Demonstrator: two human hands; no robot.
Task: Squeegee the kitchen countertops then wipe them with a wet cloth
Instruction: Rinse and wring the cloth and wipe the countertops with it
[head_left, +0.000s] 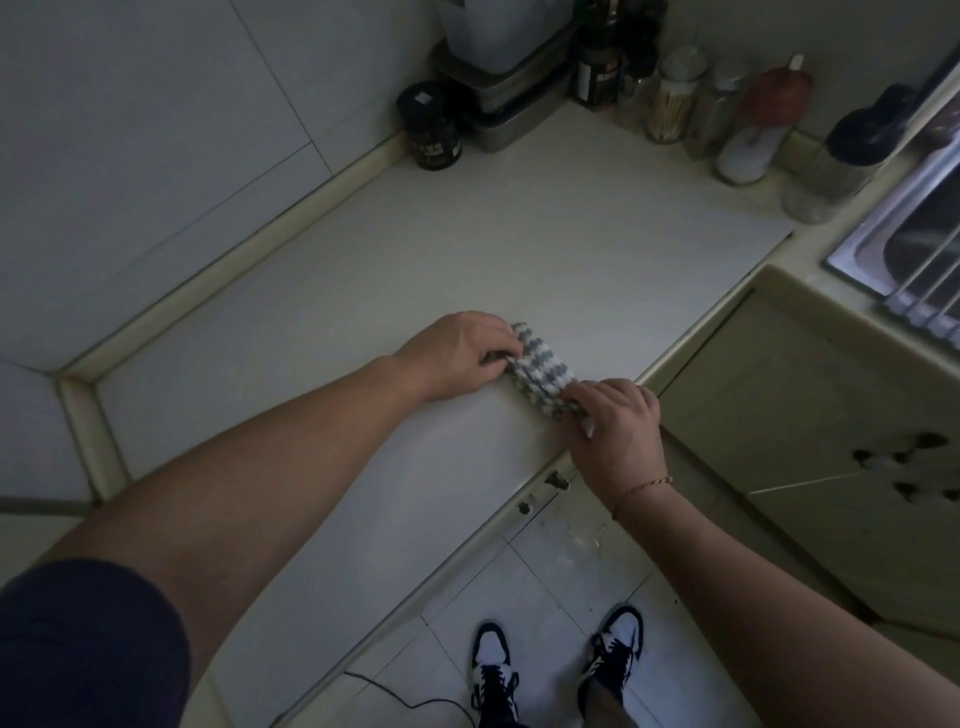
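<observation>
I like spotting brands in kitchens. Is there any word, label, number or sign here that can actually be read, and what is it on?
None can be read.
Black jar: pale print on its side and a small tag on its lid, too blurred to read.
Dark bottle: a label with a reddish band, too blurred to read.
The other jars and bottles along the wall, the striped cloth and the countertop: no lettering shows.

cloth (540, 369): grey-white striped | bunched, folded | on countertop (415, 270) near front edge
</observation>
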